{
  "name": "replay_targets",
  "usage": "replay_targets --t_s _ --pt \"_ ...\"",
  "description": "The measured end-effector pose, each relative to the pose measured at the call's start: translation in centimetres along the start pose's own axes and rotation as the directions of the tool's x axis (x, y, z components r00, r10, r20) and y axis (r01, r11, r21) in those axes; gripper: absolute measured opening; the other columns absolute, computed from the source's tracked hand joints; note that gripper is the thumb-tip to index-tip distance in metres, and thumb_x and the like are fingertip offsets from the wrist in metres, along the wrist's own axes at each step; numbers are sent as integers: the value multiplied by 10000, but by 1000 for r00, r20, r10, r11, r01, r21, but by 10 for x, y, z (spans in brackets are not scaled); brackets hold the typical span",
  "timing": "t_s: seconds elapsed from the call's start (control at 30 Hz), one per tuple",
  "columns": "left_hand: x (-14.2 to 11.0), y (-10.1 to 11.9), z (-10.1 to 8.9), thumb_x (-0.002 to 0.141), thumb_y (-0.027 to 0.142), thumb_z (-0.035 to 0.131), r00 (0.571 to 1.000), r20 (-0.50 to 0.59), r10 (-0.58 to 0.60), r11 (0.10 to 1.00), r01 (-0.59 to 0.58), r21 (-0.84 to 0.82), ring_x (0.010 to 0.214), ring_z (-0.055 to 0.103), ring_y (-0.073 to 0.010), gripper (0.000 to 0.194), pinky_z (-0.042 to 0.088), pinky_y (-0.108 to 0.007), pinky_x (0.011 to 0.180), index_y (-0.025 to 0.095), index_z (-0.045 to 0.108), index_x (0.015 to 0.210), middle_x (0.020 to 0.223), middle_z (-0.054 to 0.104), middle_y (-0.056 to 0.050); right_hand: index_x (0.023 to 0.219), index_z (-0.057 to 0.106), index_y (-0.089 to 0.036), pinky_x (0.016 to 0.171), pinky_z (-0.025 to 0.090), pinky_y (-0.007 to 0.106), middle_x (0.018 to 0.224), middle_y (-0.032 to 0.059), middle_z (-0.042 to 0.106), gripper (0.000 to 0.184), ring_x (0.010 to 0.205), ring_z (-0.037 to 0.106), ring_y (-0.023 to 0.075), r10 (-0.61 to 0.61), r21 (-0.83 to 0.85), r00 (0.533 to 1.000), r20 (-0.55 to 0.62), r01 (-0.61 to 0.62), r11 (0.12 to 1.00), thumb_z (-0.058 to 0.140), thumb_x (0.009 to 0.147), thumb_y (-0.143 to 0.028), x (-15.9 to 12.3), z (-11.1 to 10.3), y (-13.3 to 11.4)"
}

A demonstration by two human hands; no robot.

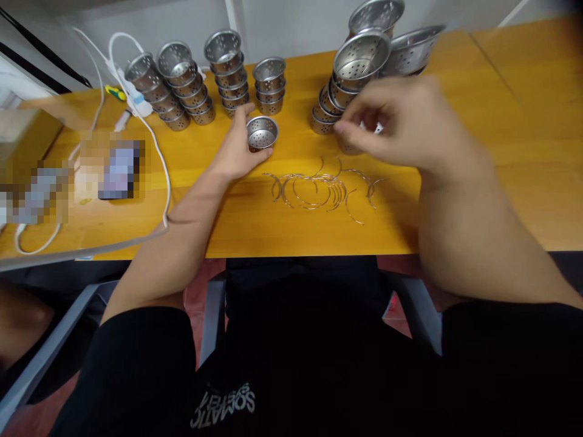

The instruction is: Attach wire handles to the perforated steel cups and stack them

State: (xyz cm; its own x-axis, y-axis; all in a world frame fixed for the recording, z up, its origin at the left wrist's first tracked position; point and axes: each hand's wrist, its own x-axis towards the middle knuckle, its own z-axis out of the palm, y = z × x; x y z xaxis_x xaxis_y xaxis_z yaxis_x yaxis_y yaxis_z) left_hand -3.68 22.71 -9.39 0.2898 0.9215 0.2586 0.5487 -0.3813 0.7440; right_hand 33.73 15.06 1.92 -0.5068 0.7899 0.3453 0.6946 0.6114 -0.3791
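Note:
A small perforated metal cup (263,135) stands upright on the wooden table. My left hand (237,149) is curved around its left side, with the thumb at the near rim and the fingers behind. To the right, my right hand (396,124) hangs in front of a leaning stack of similar cups (359,60), blurred by motion. Its thumb and fingertips are drawn together, and I cannot make out what they hold, if anything. Part of another cup (350,147) shows beneath that hand. Several thin curved metal wires (314,191) lie loosely between my forearms.
Stacks of perforated cups (231,76) line the table's back. A wider perforated bowl (412,51) stands at the back right. White cables (157,139) loop past a phone (119,170) on the left. A person's leg (22,321) shows at lower left, beside a chair armrest (59,346).

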Motion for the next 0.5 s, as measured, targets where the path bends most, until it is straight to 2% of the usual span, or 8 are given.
replay_targets --t_s 0.07,0.13,0.23,0.33,0.43,0.5 --pt "1 -4 2 799 466 1059 1000 -18 23 1000 -23 5 1883 579 -480 1182 406 -730 1674 405 457 1814 1916 649 -142 1046 728 -335 1089 674 617 1152 178 868 153 1127 854 434 52 -98 981 -189 -72 993 683 1136 -450 -2 -6 5" --pt "3 -7 3 773 455 1033 998 -37 42 999 -42 19 1838 622 -469 1144 446 -709 1653 401 473 1769 1947 618 -140 1099 770 -328 1136 691 646 1251 203 894 125 1210 881 468 100 -169 956 -277 -151 974 686 1104 -421 -3 -10 13" --pt "4 -7 4 741 447 1002 999 -38 39 999 -39 19 1807 641 -466 1127 475 -710 1631 375 475 1735 1945 617 -162 1088 802 -333 1128 707 654 1244 190 931 131 1171 902 467 159 -205 952 -262 -215 955 691 1071 -399 -4 -12 27" --pt "2 -3 2 749 481 1052 1000 -21 10 1000 -11 -14 1848 591 -483 1163 425 -725 1657 391 487 1762 1907 656 -152 1098 835 -311 1145 687 665 1201 191 938 162 1195 890 477 151 -244 961 -230 -208 947 691 1038 -352 -3 -10 36" --pt "1 0 -1 751 506 1079 1000 -12 3 1000 -3 -20 1862 572 -490 1192 410 -739 1663 418 492 1785 1866 686 -141 1185 891 -281 1208 670 644 1294 207 919 241 1283 863 466 146 -297 967 -210 -205 933 719 1016 -265 -2 -7 39" --pt "1 0 -1 759 529 1075 1000 -11 7 1000 -8 -9 1863 576 -490 1194 420 -740 1656 416 494 1796 1853 688 -146 1254 921 -271 1262 663 624 1380 207 906 280 1333 851 451 186 -326 965 -184 -238 915 741 1047 -217 -2 -7 38"
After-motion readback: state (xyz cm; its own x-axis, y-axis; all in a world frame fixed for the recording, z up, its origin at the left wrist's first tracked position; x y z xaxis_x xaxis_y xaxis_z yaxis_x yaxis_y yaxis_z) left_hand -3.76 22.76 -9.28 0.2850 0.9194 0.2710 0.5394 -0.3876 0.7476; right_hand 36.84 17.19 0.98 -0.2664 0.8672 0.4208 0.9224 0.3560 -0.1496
